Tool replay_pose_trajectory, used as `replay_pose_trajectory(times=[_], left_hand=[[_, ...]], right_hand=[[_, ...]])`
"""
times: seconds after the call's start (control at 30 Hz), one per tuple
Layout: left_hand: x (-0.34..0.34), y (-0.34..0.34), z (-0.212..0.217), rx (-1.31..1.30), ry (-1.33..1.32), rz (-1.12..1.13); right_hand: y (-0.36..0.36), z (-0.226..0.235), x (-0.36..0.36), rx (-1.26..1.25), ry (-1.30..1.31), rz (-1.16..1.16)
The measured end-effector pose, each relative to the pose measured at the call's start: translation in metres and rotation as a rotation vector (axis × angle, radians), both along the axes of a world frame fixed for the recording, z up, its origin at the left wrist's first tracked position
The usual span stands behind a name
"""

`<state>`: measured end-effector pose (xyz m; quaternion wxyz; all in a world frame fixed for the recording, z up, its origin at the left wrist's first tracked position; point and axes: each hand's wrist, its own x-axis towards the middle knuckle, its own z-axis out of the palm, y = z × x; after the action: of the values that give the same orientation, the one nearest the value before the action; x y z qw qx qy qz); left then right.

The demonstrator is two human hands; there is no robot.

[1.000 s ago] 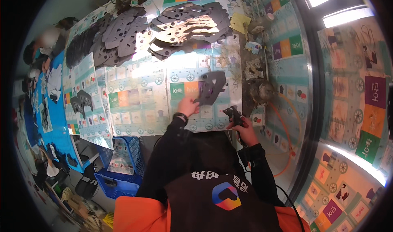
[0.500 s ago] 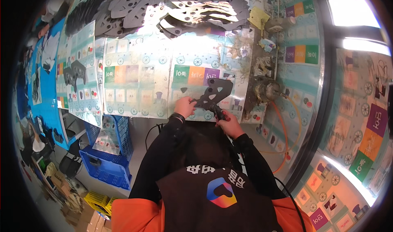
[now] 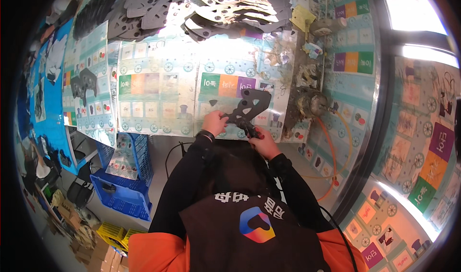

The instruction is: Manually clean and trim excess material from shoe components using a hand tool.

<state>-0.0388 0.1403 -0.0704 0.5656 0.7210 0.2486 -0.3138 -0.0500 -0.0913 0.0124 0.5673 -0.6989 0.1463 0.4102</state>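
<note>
A dark grey flat piece with cut-out holes (image 3: 249, 109), like a cut shoe-upper part, is held over the table's near edge. My left hand (image 3: 214, 123) pinches its left end between thumb and fingers. Closed around a dark hand tool with a red part (image 3: 251, 129) is my right hand (image 3: 265, 144). The tool's front end meets the lower edge of the piece; its exact kind is too small to make out. A similar grey piece (image 3: 84, 85) lies on the table to the left.
Heaps of grey cut-out pieces (image 3: 240, 10) cover the table's far side. A blue crate (image 3: 120, 195) stands on the floor at left, near a yellow crate (image 3: 111, 233). On the right are a grimy round fitting (image 3: 314, 105) and an orange hose (image 3: 333, 149).
The tool in my right hand has tilted slightly against the piece, and both hands sit a little further left in the picture. The grips stay the same.
</note>
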Motion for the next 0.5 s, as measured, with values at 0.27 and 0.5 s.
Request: replay_pose_trajectory(times=[0.27,0.5], left_hand=[[-0.001,0.001,-0.002,-0.009,-0.025,0.024],[0.002,0.0,0.006,0.009,-0.018,-0.002]], right_hand=[[-0.004,0.002,0.002,-0.033,-0.002,-0.053],[-0.013,0.004,0.004,-0.024,0.037,-0.159]])
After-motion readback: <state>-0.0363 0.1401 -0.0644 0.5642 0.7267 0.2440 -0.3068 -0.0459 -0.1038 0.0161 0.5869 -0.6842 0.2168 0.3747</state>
